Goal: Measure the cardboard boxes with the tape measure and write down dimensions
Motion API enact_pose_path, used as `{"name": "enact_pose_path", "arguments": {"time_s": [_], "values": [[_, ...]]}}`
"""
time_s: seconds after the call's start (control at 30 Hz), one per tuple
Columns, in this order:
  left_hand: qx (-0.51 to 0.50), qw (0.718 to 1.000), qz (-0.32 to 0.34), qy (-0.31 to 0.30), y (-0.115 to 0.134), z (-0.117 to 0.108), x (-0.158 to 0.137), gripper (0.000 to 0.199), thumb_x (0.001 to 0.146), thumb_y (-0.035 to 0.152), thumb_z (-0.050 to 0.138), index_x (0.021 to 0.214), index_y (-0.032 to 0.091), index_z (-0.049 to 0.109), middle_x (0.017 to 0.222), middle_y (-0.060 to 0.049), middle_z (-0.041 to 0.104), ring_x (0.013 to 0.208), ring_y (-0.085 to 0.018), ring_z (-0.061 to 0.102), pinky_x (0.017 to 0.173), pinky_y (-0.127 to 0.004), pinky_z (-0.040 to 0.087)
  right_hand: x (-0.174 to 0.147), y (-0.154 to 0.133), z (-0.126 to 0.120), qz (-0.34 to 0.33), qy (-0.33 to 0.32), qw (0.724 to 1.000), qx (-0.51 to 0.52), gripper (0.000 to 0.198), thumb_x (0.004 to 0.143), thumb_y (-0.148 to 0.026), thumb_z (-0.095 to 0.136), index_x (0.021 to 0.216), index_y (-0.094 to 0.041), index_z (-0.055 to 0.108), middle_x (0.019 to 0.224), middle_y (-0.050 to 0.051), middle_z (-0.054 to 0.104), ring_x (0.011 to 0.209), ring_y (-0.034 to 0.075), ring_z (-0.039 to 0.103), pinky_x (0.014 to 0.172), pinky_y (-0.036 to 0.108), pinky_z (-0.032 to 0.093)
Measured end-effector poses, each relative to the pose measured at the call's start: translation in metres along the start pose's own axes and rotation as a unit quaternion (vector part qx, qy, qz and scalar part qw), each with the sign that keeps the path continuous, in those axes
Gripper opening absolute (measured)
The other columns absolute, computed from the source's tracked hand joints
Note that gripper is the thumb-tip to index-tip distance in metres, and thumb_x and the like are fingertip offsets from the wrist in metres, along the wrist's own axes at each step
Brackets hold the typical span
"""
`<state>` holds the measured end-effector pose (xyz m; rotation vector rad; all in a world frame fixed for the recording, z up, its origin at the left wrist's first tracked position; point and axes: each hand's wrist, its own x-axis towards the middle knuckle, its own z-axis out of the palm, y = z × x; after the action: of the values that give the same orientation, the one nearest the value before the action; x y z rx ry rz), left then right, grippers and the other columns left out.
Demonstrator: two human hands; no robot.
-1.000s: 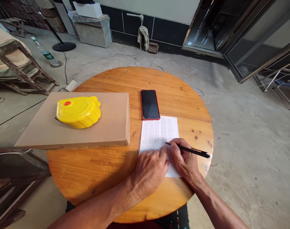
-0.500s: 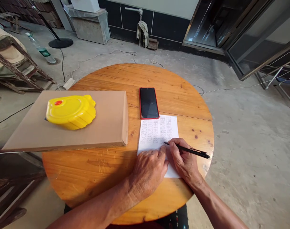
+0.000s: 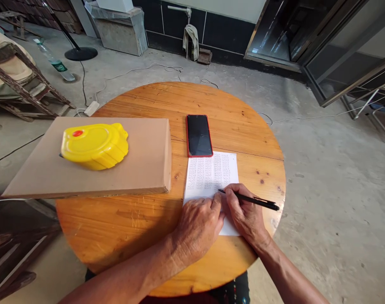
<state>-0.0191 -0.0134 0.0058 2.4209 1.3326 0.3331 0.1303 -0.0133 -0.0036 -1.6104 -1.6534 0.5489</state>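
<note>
A black pen [image 3: 256, 201] is gripped in my right hand [image 3: 248, 215], its tip down on a white sheet of paper [image 3: 200, 173]. Rows of small handwritten characters in columns cover the upper part of the sheet. My left hand [image 3: 200, 223] rests palm down across the lower left of the paper, fingers laid on it and the index fingertip close to the pen tip. A phone [image 3: 199, 135] with a red case lies at the paper's top edge, its screen dark.
On the round wooden table [image 3: 142, 249], a cardboard box [image 3: 148, 156] overhangs the left edge and carries a yellow plastic case [image 3: 96, 145] with a red button. Beyond are a bottle [image 3: 58, 63], a wooden chair [image 3: 24, 80], a power strip [image 3: 91, 108] and cables on the floor.
The camera view has shifted very slightly. Both hands, the pen and the paper stay almost exactly where they were relative to one another.
</note>
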Motion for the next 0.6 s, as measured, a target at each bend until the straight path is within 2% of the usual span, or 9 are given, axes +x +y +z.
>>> {"name": "enact_pose_path", "arguments": {"time_s": [0.13, 0.47, 0.6], "values": [[0.004, 1.000, 0.005, 0.002, -0.0005, 0.0013, -0.0005, 0.038, 0.087, 0.025, 0.060, 0.123, 0.014, 0.055, 0.084, -0.005, 0.070, 0.074, -0.025, 0.067, 0.067, -0.039, 0.054, 0.0001, 0.0006, -0.0016, 0.005, 0.020, 1.000, 0.008, 0.016, 0.092, -0.025, 0.049, 0.082, -0.020, 0.060, 0.070, 0.000, 0.061, 0.061, 0.014, 0.055, 0.060, 0.026, 0.044], [0.003, 1.000, -0.001, -0.001, 0.0008, 0.0013, 0.0003, 0.036, 0.087, 0.025, 0.060, 0.122, 0.015, 0.056, 0.085, -0.005, 0.071, 0.074, -0.024, 0.068, 0.067, -0.038, 0.054, 0.0005, -0.0004, 0.0008, 0.002, 0.008, 1.000, 0.007, 0.017, 0.091, -0.025, 0.049, 0.080, -0.020, 0.060, 0.069, 0.000, 0.062, 0.062, 0.014, 0.056, 0.060, 0.026, 0.045], [0.006, 1.000, 0.005, -0.004, -0.0006, 0.0019, -0.0003, 0.037, 0.088, 0.025, 0.059, 0.123, 0.014, 0.056, 0.086, -0.006, 0.071, 0.076, -0.025, 0.068, 0.067, -0.039, 0.054, -0.0005, -0.0004, -0.0002, 0.010, 0.045, 0.999, 0.021, 0.015, 0.091, -0.024, 0.049, 0.080, -0.020, 0.059, 0.067, -0.001, 0.060, 0.060, 0.013, 0.054, 0.058, 0.025, 0.044]]}}
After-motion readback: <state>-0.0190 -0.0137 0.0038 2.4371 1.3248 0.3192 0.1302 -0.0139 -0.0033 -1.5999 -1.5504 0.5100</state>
